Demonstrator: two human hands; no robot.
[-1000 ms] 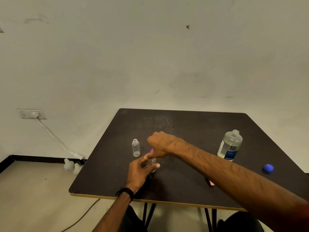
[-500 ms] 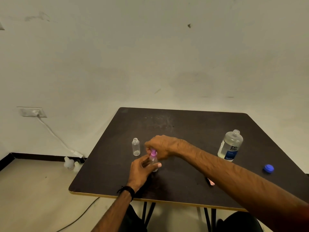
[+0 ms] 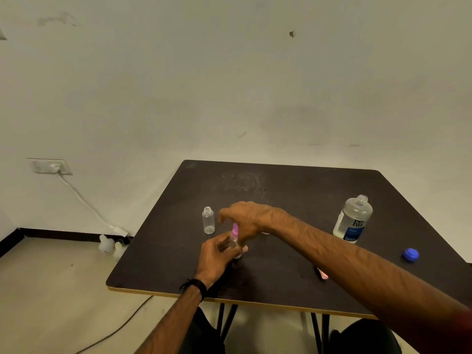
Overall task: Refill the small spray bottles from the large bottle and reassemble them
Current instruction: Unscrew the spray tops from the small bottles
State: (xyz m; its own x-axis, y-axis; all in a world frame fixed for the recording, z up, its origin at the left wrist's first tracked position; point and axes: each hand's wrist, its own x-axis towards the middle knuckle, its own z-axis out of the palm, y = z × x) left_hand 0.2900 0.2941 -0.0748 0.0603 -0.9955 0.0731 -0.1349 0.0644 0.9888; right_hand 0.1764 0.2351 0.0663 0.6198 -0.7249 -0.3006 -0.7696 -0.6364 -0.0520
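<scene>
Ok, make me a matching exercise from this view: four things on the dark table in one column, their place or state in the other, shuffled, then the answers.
1. Large clear bottle with blue label
2. Round blue cap
3. Small clear bottle without a top
4. Small bottle with pink sprayer

A. held in the left hand
B. standing open, left of both hands
C. lying near the table's right edge
D. upright, uncapped, at the right

Pairs: 1-D, 2-C, 3-B, 4-A

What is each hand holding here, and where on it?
Left hand grips the small spray bottle around its body; right hand pinches its pink spray top.
</scene>
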